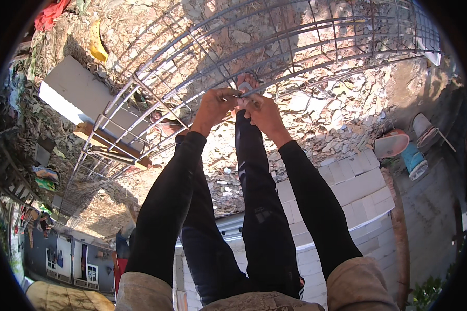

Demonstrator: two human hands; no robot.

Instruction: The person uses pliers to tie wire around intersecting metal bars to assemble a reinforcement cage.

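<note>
Both hands meet at the near side of a long cage of steel reinforcing bars, which curves across the upper half of the head view. With bent fingers pinched together, my left hand is at the nearest lengthwise bar. My right hand is closed beside it, thumb and fingers at the same spot. Whatever small piece lies between the fingertips is too small to make out. Just beyond the hands my foot shows, partly hidden by them.
A pale block and a wooden beam are by the cage's left end. Rubble covers the ground. Stacked white blocks stand at right, near a wooden pole, a blue bucket and a reddish basin.
</note>
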